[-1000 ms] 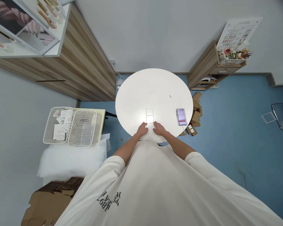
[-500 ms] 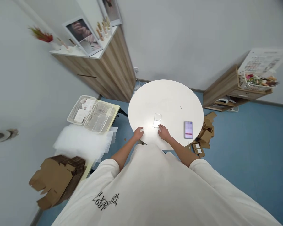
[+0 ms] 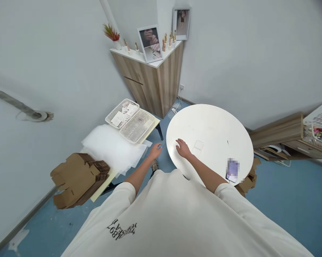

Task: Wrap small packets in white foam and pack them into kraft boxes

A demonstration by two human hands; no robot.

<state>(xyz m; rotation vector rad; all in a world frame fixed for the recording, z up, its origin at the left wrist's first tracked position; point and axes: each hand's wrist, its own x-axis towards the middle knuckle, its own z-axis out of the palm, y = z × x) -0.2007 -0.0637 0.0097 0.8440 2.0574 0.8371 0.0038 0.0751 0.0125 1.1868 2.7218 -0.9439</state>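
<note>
My right hand (image 3: 182,148) lies flat with fingers spread on the near left part of the round white table (image 3: 217,125). A small clear plastic case (image 3: 198,145) rests on the table just right of that hand, not touched. My left hand (image 3: 155,150) hangs off the table's left edge, over the blue floor, fingers loosely apart and holding nothing. It points toward the side table with the white foam sheets (image 3: 109,148).
Two white baskets (image 3: 131,119) stand on the yellow side table, one with cards, one with clear cases. Flattened cardboard boxes (image 3: 79,176) lie at its near end. A phone (image 3: 232,168) lies on the round table's right edge. A wooden cabinet (image 3: 152,76) stands behind.
My view has swung left. The left hand left the table and moved out toward the side table. The right hand let go of the clear case, now lying closed.
</note>
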